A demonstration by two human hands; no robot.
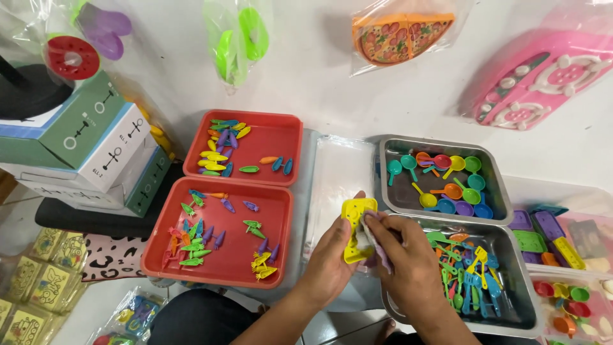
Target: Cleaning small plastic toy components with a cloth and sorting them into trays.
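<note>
Both hands meet low in the middle of the scene, forearms coming in from the near edge. Her or his left hand (332, 259) grips a small yellow toy piece (356, 230) from below, fingers closed round it, holding it upright. Right hand (408, 255) is closed on a pale cloth (369, 235) and presses it against the yellow piece's face.

Just right of the hands sits a near steel tray (517, 319) of tiny coloured utensils, and beyond it a far steel tray (495, 163) with little coloured spoons. To the left lie two red trays: the near red tray (281, 223) holds small carrot-like bits, the far red tray (287, 137) more of the same. Further off on the white table (319, 64) lie a bagged toy pizza (399, 35) and a pink toy stove (543, 76).
</note>
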